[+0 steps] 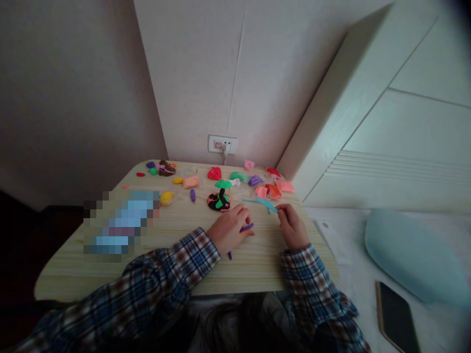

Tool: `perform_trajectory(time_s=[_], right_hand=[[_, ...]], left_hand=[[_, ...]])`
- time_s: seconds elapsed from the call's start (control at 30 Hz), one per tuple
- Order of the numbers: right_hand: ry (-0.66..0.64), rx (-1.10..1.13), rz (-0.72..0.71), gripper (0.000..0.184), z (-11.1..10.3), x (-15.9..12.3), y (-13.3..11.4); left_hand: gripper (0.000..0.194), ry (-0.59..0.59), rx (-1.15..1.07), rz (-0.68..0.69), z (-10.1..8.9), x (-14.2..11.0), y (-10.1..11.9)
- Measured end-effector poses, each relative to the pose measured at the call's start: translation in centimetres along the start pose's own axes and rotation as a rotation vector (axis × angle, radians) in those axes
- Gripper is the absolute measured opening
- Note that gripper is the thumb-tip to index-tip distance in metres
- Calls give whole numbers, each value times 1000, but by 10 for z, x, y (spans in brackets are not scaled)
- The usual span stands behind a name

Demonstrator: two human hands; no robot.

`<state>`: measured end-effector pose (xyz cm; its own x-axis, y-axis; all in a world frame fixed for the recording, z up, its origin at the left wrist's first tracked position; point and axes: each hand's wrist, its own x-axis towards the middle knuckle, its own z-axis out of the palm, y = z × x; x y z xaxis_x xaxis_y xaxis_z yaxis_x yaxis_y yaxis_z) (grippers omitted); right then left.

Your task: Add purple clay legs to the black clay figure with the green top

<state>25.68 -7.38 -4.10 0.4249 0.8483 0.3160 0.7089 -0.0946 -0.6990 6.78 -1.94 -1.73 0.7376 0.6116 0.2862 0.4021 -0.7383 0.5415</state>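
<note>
Turquoise piece [265, 203] pinched in right fingers [282, 212] — purple stick [247, 227] gripped in left fingers [240, 213]

Long sleeves, plaid, matching on both arms. Left sleeve [162, 269]: blue and near-black checks, thin whitish lines crossing, rusty-brown bands between. Right sleeve [312, 284]: same pattern, blue showing strongly near wrist. Cloth loose, creased into soft folds along forearms, bunched toward elbows. Cuffs ending at wrists, edges fairly straight, plaid running right to hem. Left hand [230, 229] and right hand [293, 228] bare, short-looking fingernails too small to make out clearly. At bottom edge, dark strands [221, 321], blurred, apparently hair.
</note>
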Motion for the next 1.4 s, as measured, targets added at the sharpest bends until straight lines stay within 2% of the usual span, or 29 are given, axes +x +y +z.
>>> perform_trajectory(time_s=[0.13,0.3,0.43,0.53,0.6,0.67,0.8,0.9,1.0,1.1,1.23,1.4], right_hand=[[-47,-80,-37,27,2,-3,-2],[-34,-79,-129,34,-1,-10,-2],[-47,-78,-139,32,-2,-12,-4],[-36,-77,-122,31,-2,-11,-5],[-25,-84,-122,30,-1,-10,-4],[-12,-93,-123,30,-1,-9,-3],[-8,-88,-125,30,-1,-10,-2],[-25,-71,-123,32,-1,-10,-3],[-85,-66,-144,31,0,-11,-5],[-141,-83,-166,27,2,-12,-8],[-195,-106,-195,31,3,-15,-11],[-276,-205,-290,36,3,-16,-12]], left_hand=[[18,-64,-36,81,-5,-9,-4],[23,-122,68,321,-9,-18,-6],[35,-157,203,513,0,-17,7],[23,-205,290,579,12,-16,16],[15,-178,319,569,18,-16,17],[17,-127,310,522,19,-15,15],[13,-57,236,316,9,-8,6],[11,-58,268,196,3,-2,-1],[10,-79,298,132,5,-1,-7],[11,-86,317,149,7,-5,-7],[18,-75,395,273,0,-13,-9],[26,-55,402,413,-13,-23,-26]])
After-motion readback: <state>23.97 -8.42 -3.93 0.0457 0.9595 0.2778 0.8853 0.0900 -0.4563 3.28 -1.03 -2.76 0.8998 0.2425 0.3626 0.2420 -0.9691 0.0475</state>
